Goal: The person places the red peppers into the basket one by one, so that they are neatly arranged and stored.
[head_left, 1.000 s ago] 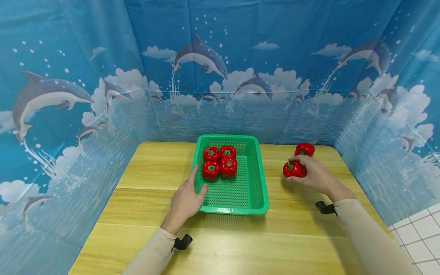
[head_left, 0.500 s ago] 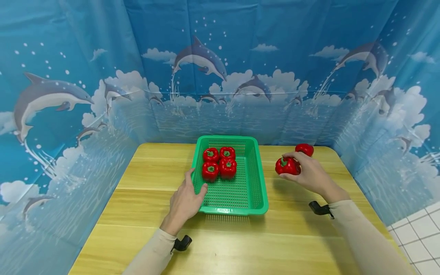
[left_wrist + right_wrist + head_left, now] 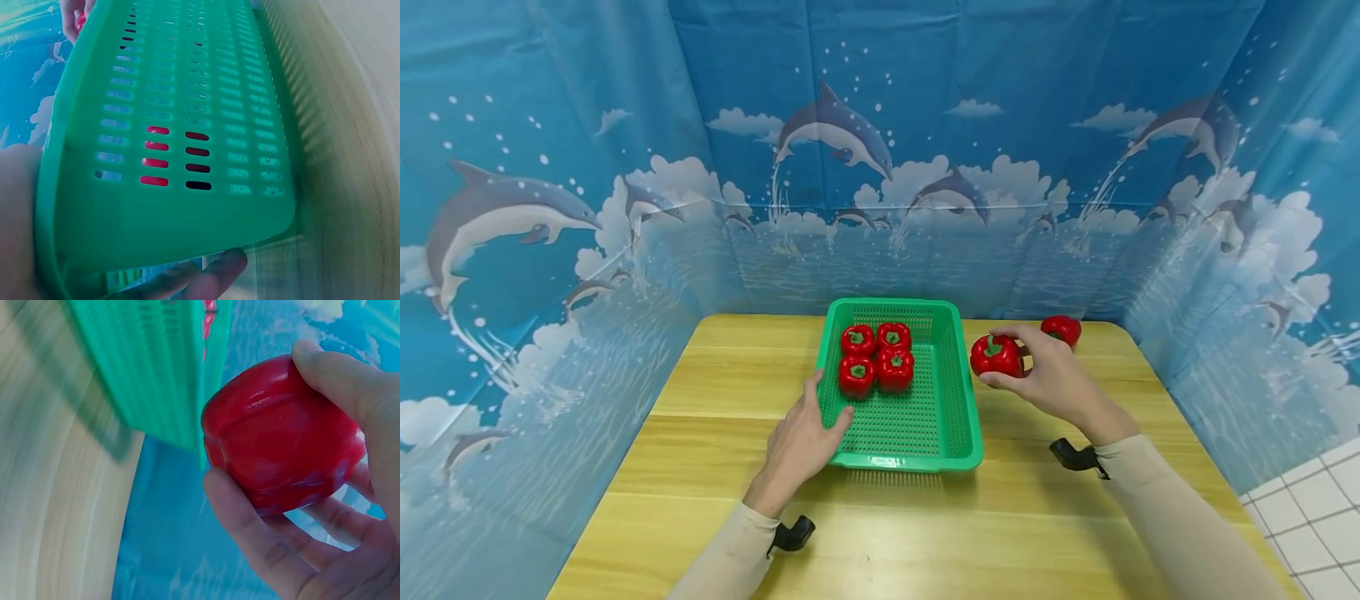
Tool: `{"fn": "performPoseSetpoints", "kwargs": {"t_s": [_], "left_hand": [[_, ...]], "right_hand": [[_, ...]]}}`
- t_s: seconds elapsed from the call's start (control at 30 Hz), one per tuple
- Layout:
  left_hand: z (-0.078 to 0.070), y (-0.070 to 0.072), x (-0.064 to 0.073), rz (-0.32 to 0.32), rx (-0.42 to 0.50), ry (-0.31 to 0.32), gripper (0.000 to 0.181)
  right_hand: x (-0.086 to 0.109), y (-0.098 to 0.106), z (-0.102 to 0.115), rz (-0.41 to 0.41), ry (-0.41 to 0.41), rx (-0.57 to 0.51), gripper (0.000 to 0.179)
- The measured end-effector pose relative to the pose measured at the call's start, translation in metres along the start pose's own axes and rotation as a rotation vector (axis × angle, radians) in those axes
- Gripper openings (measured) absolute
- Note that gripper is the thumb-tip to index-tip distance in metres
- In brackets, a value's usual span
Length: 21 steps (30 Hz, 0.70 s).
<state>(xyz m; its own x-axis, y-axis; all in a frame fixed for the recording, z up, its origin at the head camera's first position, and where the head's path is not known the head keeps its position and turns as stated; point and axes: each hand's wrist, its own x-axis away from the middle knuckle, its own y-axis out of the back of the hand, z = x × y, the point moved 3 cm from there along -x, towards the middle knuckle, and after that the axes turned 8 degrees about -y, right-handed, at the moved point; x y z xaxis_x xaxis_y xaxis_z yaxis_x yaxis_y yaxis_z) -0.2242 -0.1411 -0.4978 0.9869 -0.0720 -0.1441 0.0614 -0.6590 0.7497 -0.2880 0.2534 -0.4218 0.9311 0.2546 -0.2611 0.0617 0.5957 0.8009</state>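
My right hand (image 3: 1051, 377) grips a red bell pepper (image 3: 992, 358) by its sides, its green stem pointing up in the head view. The pepper is just right of the green mesh basket (image 3: 887, 462), above the table. The right wrist view shows the thumb on one side of the pepper (image 3: 281, 437) and fingers on the other. My left hand (image 3: 797, 442) holds the basket's left rim, thumb over the inside and fingers along the outside wall. Several red bell peppers (image 3: 895, 369) stand close together in the basket's left back part. Only part of the left hand shows in its wrist view.
Another red bell pepper (image 3: 1063, 328) lies at the table's back right, beyond the right hand. The wooden table (image 3: 910, 542) meets a blue dolphin-print curtain (image 3: 880, 258) at its back and sides.
My right hand has carried the bell pepper left from beside the back-right pepper to near the basket's right rim. My left hand and the basket have stayed about in place.
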Motion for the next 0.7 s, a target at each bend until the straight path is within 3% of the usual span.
{"fn": "performPoseSetpoints", "kwargs": {"t_s": [0.47, 0.7], "left_hand": [[0.006, 0.006, 0.010, 0.096, -0.028, -0.059, 0.117], [0.013, 0.006, 0.009, 0.156, -0.010, -0.049, 0.130]], "right_hand": [[-0.007, -0.027, 0.049, 0.062, 0.073, -0.015, 0.072], [-0.011, -0.042, 0.069, 0.127, 0.086, -0.012, 0.078]]}}
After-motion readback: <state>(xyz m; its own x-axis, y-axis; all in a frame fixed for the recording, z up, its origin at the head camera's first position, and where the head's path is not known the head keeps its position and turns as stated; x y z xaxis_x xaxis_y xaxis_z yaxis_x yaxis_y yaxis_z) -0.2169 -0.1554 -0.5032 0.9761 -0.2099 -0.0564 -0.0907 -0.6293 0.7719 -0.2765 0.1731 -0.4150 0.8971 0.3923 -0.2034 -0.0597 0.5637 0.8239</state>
